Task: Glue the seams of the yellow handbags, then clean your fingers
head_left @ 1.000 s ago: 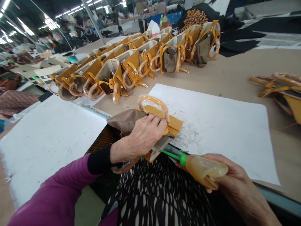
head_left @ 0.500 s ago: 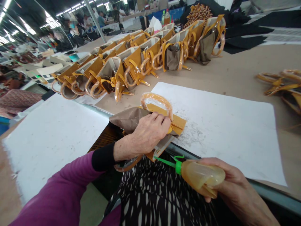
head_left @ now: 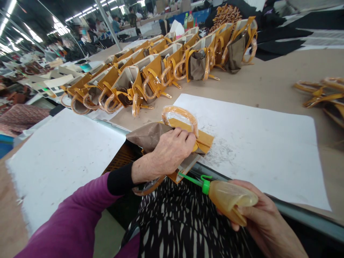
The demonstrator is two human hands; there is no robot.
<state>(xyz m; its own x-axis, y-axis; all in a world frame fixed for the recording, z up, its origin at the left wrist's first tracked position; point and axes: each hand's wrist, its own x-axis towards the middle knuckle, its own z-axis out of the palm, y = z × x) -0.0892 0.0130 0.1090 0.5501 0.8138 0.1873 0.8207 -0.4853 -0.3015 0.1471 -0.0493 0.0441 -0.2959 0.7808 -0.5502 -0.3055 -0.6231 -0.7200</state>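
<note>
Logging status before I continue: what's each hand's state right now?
Left hand: closed, holding the yellow bag.
Right hand: closed around the squeeze bottle.

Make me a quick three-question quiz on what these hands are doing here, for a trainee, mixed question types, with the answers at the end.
1. Multiple choice: What is the right hand holding?
A) a pair of scissors
B) a squeeze bottle
C) a paintbrush

2. True or false: The left hand lies flat on the white paper, touching no bag.

3. Fill in the blank: The long, thin nozzle in front of the right hand is coloured ____.

Key:
1. B
2. False; it grips a yellow-and-brown bag.
3. green
</note>
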